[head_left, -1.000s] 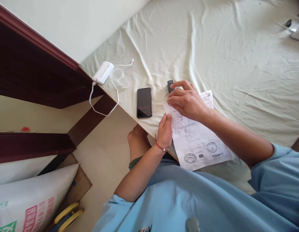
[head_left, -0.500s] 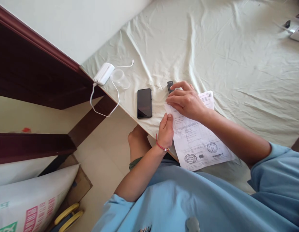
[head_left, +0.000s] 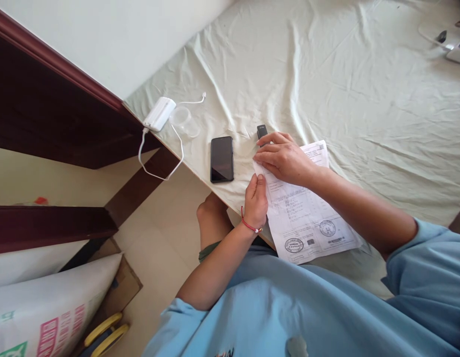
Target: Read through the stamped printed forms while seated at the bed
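Leftmost, a large white sack with pink and green print lies low beside the dark red wooden furniture, a cardboard box and a black-and-yellow round object just to its right. Up on the table, which is covered by a pale green cloth, a white charging block sits at the near edge; its white cable loops down past that edge and back up. Touching or just beside the block is a clear plastic cup. Next comes a black smartphone, face up with a dark screen, apart from both hands.

Right of the phone, the left hand, with a red cord bracelet at its wrist, pinches the left edge of a printed document between thumb and curled fingers. Beyond it lies a small black stapler-like object, partly hidden under the fingers of the right hand. That hand arches over the document's upper left corner, fingers bent and close together; whether they grip anything cannot be told. The document, bearing two round-edged ink stamps near its lower end, lies on the cloth in front of the blue shirt. At the far right, a white device is cut off by the frame.
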A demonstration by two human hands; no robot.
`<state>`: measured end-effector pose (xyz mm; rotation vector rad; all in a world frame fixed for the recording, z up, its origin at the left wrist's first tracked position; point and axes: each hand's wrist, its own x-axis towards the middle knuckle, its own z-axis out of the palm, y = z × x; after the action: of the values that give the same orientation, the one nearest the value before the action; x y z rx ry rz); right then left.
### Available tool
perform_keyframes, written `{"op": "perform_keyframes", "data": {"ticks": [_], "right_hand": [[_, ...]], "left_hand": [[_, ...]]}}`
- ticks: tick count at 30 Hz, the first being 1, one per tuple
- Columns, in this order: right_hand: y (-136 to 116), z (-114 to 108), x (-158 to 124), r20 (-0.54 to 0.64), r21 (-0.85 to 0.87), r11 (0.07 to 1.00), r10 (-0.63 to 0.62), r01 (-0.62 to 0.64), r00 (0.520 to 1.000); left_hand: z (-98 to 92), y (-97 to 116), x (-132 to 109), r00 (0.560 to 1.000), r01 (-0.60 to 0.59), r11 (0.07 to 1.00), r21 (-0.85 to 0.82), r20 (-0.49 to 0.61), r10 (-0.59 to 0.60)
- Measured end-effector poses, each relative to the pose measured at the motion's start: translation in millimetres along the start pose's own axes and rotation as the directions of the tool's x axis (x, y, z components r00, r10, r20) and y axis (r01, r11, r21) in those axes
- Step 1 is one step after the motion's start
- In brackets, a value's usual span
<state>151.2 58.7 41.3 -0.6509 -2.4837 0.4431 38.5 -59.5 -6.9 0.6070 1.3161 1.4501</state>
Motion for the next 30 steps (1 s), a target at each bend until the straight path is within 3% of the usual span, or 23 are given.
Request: {"op": "perform_keyframes", "data": {"ticks": [8, 16, 20, 24, 30], "right_hand": [[2.5, -2.2, 0.9, -0.003, -0.01, 1.0, 0.019, -0.019, 1.0], [-1.4, 0.0, 1.4, 0.061, -0.035, 0.999, -0.032, 0.034, 0.998], [-2.0, -1.7, 2.8, 0.044, -0.004, 0.998, 0.06, -0.06, 0.997], [-7.0, -2.2, 7.8, 0.1, 0.02, 0.987, 0.154, -0.157, 0.983], [-8.5, -7.1, 10.5, 0.196, -0.105, 0.96, 0.277, -0.26, 0.941]], "left_hand": [[1.9, 9.0, 4.4, 0.999, -0.031, 0.998, 0.052, -0.025, 0.032], [1.6, 3.9, 3.4, 1.0, -0.013, 1.0, -0.02, -0.015, 0.013], [2.7, 7.2, 2.1, 1.0, -0.026, 1.0, -0.003, -0.011, 0.026], [3.9, 8.2, 1.6, 1.0, -0.007, 1.0, -0.012, 0.018, 0.008], [2.7, 4.2, 7.5, 0.995, 0.102, 0.988, -0.116, 0.0, -0.102]]}}
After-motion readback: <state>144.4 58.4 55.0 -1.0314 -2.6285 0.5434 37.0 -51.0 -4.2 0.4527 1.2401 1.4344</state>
